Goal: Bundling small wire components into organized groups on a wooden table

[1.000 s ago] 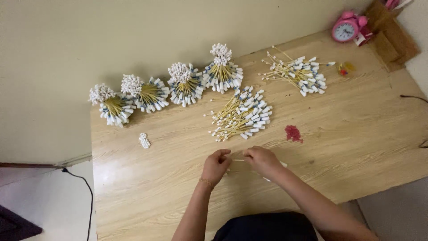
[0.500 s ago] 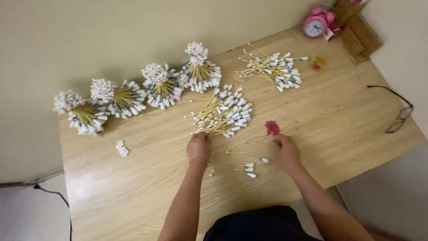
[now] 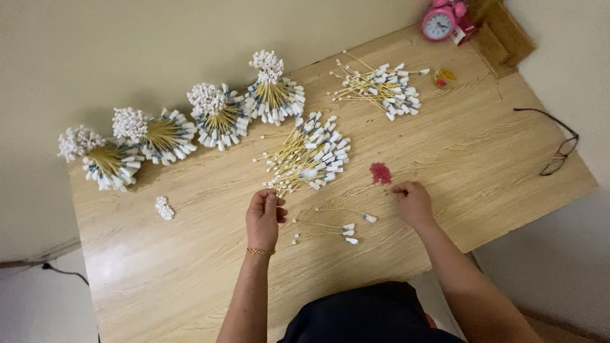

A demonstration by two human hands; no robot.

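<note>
Fingers of the left hand (image 3: 263,216) pinch the near tips of a loose pile of swab sticks (image 3: 309,154) fanned just beyond them on the wooden bench (image 3: 483,152). Right hand (image 3: 413,203) lies flat, fingers released, a small red clump (image 3: 380,173) just beyond. Between the hands, a few stray sticks (image 3: 330,227).

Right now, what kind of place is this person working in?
Probably a room at home, used for handwork. A wooden table stands against a plain wall, with a pink alarm clock, a pair of glasses and bundles of tipped sticks on it.
</note>
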